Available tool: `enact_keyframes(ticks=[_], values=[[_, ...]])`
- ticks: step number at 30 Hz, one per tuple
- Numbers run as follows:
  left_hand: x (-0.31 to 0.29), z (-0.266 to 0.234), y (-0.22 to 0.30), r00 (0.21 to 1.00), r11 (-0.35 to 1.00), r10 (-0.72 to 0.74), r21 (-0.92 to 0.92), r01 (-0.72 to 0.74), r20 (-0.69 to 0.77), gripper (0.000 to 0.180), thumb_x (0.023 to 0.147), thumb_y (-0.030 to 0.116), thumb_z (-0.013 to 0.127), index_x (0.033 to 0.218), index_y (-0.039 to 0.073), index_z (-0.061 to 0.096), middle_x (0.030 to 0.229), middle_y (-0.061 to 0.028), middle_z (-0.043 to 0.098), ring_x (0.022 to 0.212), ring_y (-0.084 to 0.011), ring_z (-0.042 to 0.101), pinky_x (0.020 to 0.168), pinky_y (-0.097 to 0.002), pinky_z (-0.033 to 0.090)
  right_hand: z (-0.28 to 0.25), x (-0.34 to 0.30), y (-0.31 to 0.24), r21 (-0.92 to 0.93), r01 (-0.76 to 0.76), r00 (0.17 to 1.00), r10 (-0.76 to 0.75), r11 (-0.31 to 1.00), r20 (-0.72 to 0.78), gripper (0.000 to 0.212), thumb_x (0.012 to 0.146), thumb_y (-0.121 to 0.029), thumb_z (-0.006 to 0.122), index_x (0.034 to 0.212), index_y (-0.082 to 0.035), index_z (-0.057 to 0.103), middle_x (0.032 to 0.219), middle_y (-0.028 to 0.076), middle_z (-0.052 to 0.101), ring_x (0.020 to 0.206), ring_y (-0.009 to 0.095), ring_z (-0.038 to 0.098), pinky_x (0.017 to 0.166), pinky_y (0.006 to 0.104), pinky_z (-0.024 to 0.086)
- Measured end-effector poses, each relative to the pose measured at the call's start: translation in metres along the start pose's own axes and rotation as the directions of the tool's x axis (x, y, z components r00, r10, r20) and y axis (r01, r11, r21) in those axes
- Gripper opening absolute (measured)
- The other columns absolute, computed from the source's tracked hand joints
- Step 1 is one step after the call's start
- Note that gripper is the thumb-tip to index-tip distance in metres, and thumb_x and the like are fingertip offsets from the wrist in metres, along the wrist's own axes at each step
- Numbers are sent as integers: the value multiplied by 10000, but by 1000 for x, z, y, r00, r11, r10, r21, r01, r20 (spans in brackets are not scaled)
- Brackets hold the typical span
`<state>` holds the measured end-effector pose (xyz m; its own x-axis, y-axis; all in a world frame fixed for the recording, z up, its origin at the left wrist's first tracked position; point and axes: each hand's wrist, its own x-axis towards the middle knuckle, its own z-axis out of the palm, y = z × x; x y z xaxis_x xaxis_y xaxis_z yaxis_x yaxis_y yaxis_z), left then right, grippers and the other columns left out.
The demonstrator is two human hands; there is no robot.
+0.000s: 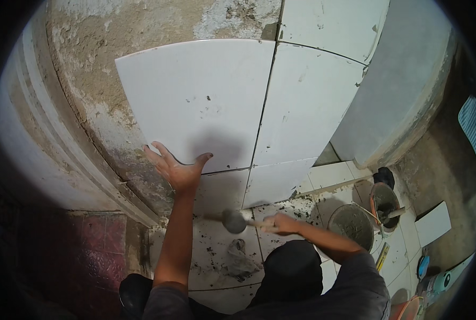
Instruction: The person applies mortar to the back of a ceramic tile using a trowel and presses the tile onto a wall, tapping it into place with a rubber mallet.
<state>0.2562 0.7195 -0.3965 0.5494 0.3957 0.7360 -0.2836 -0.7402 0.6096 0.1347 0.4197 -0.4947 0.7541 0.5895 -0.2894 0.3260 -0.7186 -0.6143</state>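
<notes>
A large white tile (pixel 195 96) stands against the wall, with a few grey specks of mortar on its face. At its lower left edge my left hand (pixel 178 169) lies with fingers spread, the thumb over the tile's face. My right hand (pixel 280 224) is closed around the handle of a mallet with a dark round head (pixel 234 222). The mallet is held below the tile and apart from it, slightly blurred. To the right, more white tiles (pixel 302 101) cover the wall, with dark joint lines between them.
On the white tiled floor are mortar crumbs and a crumpled plastic bag (pixel 239 258). At right stand a tub of grey mortar (pixel 351 229) and a bucket with a tool in it (pixel 385 200). A loose white tile (pixel 433 224) lies beyond. Rough bare wall (pixel 88 64) borders the tile.
</notes>
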Motion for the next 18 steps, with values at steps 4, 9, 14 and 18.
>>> enact_keyframes(ticks=[4, 9, 14, 18], values=[[0, 13, -2, 974, 980, 172, 123, -154, -148, 1272, 597, 678, 748, 1476, 11, 114, 1480, -331, 40, 1401, -432, 95, 1081, -598, 191, -93, 7, -78, -257, 364, 810, -440, 895, -387, 432, 922, -422, 476, 1335, -301, 498, 766, 106, 587, 690, 279, 569, 656, 413, 466], [-4, 29, 25, 920, 908, 369, -161, -387, -131, 819, 801, 368, 681, 1402, -8, 271, 1431, -231, 258, 1332, -301, 292, 1067, -462, 321, -148, 59, -152, -461, 355, 442, -580, 814, -684, 318, 804, -303, 672, 912, -33, 543, 650, 120, 571, 553, 346, 570, 491, 393, 452], [-7, 27, 53, 923, 935, 343, -37, -354, -173, 778, 788, 278, 613, 1394, -39, 244, 1369, -216, 334, 1239, -352, 387, 1081, -470, 268, -154, 84, -174, -288, 313, 461, -409, 905, -788, 344, 796, -337, 683, 841, -61, 483, 641, 125, 586, 568, 352, 578, 496, 422, 456], [-6, 35, 52, 942, 917, 259, -253, -309, -213, 757, 792, 300, 553, 1374, -77, 249, 1320, -298, 341, 1225, -435, 374, 1084, -493, 229, -151, 83, -174, -405, 370, 388, -536, 836, -750, 298, 827, -281, 660, 894, -40, 498, 585, 132, 535, 521, 332, 568, 478, 396, 438]])
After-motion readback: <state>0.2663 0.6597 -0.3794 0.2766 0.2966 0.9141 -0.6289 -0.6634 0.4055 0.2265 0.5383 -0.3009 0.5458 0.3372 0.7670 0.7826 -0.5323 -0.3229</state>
